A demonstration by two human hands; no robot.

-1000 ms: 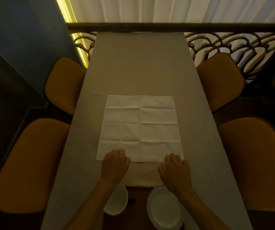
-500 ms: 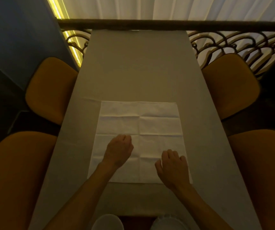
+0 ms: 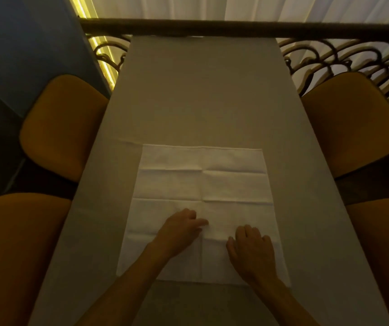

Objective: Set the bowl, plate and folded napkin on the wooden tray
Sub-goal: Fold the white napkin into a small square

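My left hand (image 3: 179,231) and right hand (image 3: 252,250) rest loosely curled on the unfolded white napkin (image 3: 202,184), gripping nothing. Cloth looks light, limp; I'd pinch near corners.

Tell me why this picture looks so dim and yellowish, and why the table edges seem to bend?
Head view: the room light is low and warm, with the brightest spots the glowing yellow strip at upper left and the pale curtain behind the railing; the white unfolded cloth napkin reads greyish, both hands, left hand and right hand, look dark; the wide lens splays the grey table edges and blurs the mustard chairs.
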